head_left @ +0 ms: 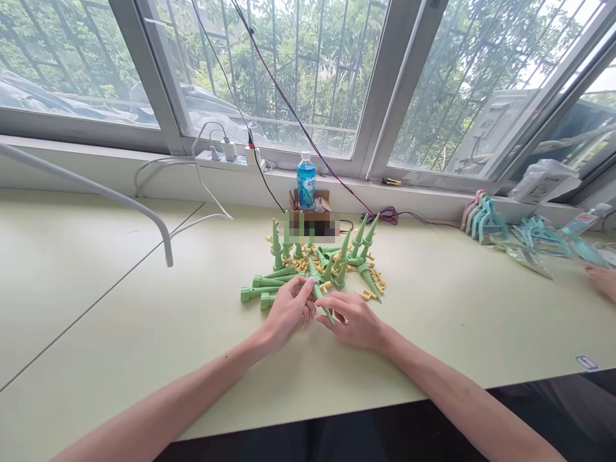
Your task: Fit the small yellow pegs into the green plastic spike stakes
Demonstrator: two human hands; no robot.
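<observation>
Between my hands is a green plastic watering spike, tilted with its point toward me and a yellow valve piece at its side. My left hand grips it near the collar, thumb on top. The fingers and thumb of my right hand close around its pointed end. Just beyond stand several upright green spikes, with loose yellow valve pieces scattered among them. Green tubes with ribbed caps lie to the left of the pile, close to my left hand.
Behind the pile, a bottle of blue liquid stands by a small cardboard box. A pale lamp-like arm reaches in from the left. Small hangers and bagged items lie at right, near another person's hand. Cables run along the sill.
</observation>
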